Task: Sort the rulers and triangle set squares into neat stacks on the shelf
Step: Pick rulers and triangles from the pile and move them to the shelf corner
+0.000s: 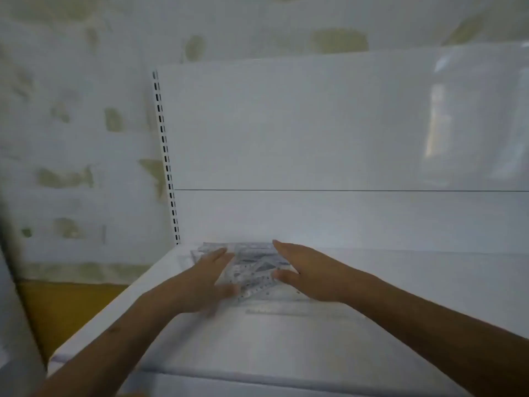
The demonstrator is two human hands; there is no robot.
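At the frame's lower centre, the left hand (204, 277) and right hand (307, 272), fingers straight, flank the clear pile of set squares (253, 267) between them (blurred), holding nothing.

Both bare forearms reach forward. The left hand (200, 277) and right hand (307, 272) face each other, fingers straight, thumbs low. The picture is blurred.

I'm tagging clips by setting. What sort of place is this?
Probably a shop or stockroom: a white metal shelf with a slotted upright, and clear plastic rulers and set squares between two hands.
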